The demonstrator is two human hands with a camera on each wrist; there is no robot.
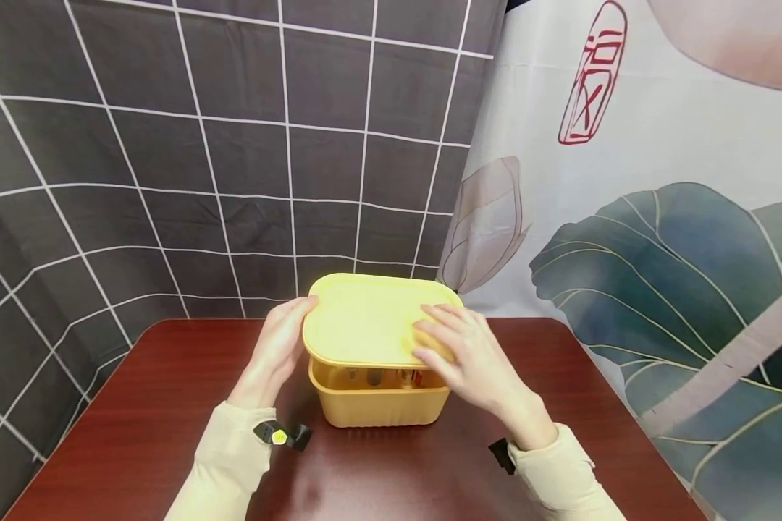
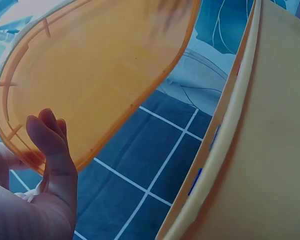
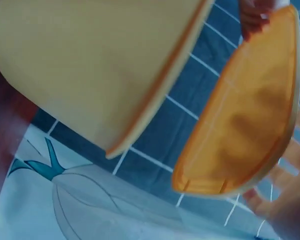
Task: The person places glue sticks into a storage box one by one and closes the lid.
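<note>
A yellow plastic storage box (image 1: 381,409) stands on the table, and its matching lid (image 1: 365,318) is raised above it with a gap along the front. My left hand (image 1: 274,347) pinches the lid's left end; in the left wrist view its fingers (image 2: 52,135) lie against the underside. The right hand (image 1: 478,358) rests with spread fingers on the lid's right part. Their shadows show through the lid (image 3: 245,125) in the right wrist view. Small items (image 1: 374,376) are partly visible inside the box, too hidden to name.
The reddish-brown table (image 1: 169,434) extends on both sides of the box. Behind it hangs a dark cloth (image 1: 234,159) with a white grid. A pale cloth (image 1: 658,145) with leaf prints hangs at the right. Black straps (image 1: 297,436) are on the wrists.
</note>
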